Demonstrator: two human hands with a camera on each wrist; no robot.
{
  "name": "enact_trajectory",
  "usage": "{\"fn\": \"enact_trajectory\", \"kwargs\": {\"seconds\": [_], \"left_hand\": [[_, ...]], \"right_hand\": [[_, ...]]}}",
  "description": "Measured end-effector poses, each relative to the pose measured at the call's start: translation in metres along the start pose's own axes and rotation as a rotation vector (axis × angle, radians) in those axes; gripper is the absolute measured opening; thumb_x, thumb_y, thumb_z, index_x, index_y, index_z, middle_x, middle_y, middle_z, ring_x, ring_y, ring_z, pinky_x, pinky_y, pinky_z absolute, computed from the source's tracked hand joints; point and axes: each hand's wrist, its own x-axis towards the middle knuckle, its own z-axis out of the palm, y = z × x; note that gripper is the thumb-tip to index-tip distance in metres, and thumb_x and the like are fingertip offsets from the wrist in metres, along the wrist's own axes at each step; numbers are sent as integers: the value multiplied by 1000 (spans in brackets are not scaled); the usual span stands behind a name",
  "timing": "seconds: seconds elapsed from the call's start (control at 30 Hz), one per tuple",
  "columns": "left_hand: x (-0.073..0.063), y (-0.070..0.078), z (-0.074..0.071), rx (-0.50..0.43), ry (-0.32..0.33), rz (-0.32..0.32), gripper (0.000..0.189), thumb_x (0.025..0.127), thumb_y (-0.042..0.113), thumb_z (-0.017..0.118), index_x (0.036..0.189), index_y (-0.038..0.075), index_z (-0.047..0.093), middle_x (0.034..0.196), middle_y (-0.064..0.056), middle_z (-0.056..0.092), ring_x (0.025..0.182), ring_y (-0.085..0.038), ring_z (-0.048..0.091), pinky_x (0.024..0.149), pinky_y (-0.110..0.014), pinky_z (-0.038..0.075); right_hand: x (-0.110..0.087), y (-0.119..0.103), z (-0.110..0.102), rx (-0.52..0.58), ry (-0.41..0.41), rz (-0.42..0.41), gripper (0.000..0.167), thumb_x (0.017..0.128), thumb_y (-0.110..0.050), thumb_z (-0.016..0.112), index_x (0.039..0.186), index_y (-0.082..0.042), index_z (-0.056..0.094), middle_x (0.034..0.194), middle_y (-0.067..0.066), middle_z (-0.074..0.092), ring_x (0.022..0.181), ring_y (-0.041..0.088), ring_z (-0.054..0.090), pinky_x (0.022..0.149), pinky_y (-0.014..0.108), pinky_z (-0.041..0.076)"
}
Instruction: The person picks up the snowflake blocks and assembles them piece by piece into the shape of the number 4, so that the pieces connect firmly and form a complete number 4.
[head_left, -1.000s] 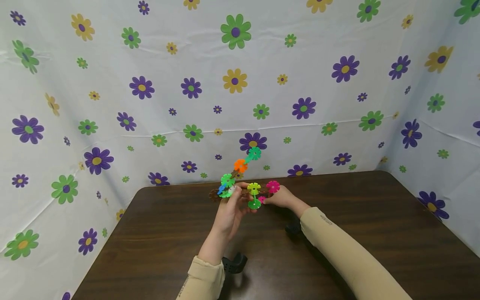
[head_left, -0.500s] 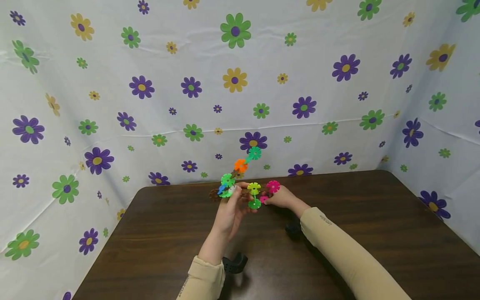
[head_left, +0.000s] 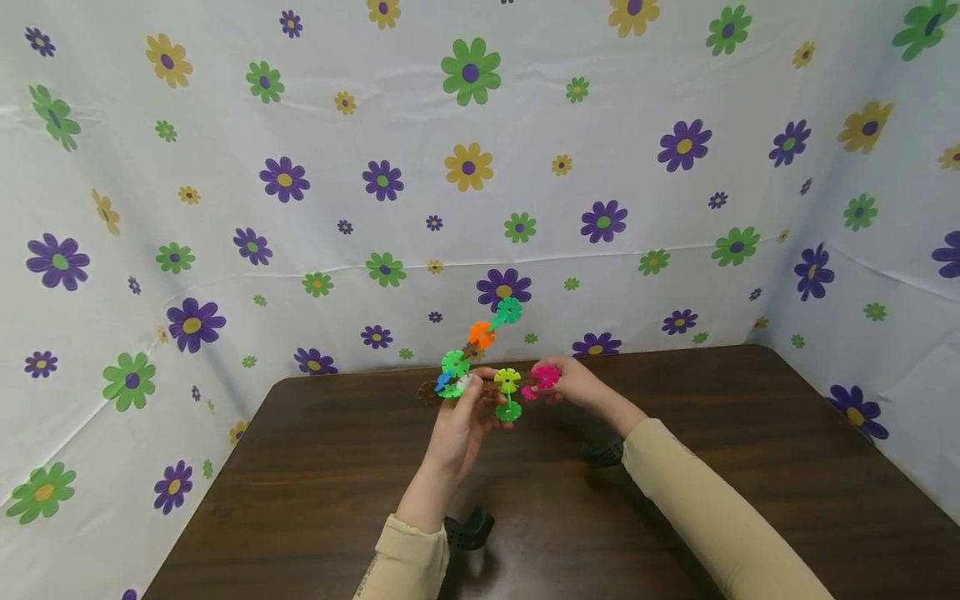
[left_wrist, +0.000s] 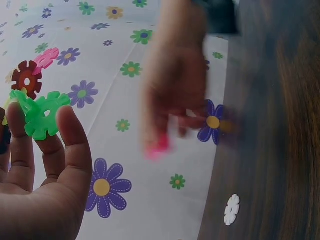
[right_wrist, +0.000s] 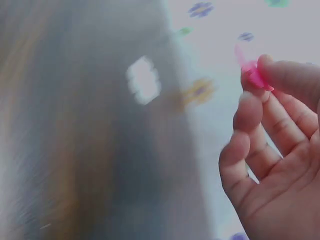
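Note:
In the head view my left hand (head_left: 453, 429) holds up a chain of interlocking notched discs. Its discs include an orange disc (head_left: 482, 335), a teal disc (head_left: 509, 310), a yellow disc (head_left: 507, 381) and a pink disc (head_left: 547, 377) at the right end. The left wrist view shows the thumb and fingers around a green disc (left_wrist: 47, 115), with a brown disc (left_wrist: 26, 80) beyond. My right hand (head_left: 576, 383) is just right of the chain. Between its thumb and index finger it pinches a separate pink disc (right_wrist: 256, 75), apart from the chain in the left wrist view.
A loose white disc (left_wrist: 232, 210) lies on the dark wooden table (head_left: 330, 483). A white cloth (head_left: 315, 225) printed with flowers hangs behind the table and along its sides. Black wrist mounts (head_left: 469, 528) hang below the forearms.
My right hand has shifted right and slightly up, with the pinched pink disc in its fingers. The left hand and the chain stay almost where they were. The head view has tilted slightly.

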Motion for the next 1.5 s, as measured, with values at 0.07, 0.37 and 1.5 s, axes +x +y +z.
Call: {"fn": "enact_trajectory", "kwargs": {"seconds": [0.07,0.37,1.5], "left_hand": [[0,0,0,-1,0,-2,22,103,36,47,110,20,60,90,-3,57,87,-15,56,72,-36,51],[-1,-1,2,-3,-3,-6,22,103,36,46,111,19,59,89,-3,56,87,-15,56,73,-37,51],[0,-5,3,2,-7,-39,25,103,37,47,111,17,59,89,-3,57,84,-16,57,70,-35,53]], "right_hand": [[-7,-19,-7,68,-16,-27,34,91,-12,66,122,2,62,108,15,67,88,26,64,78,40,53],[-33,-87,-34,291,-73,-229,20,95,-3,58,114,2,63,97,3,66,84,15,62,81,32,53],[-38,-114,-7,151,-228,-325,12,94,-6,62,105,0,63,97,12,68,87,25,65,83,41,54]]}}
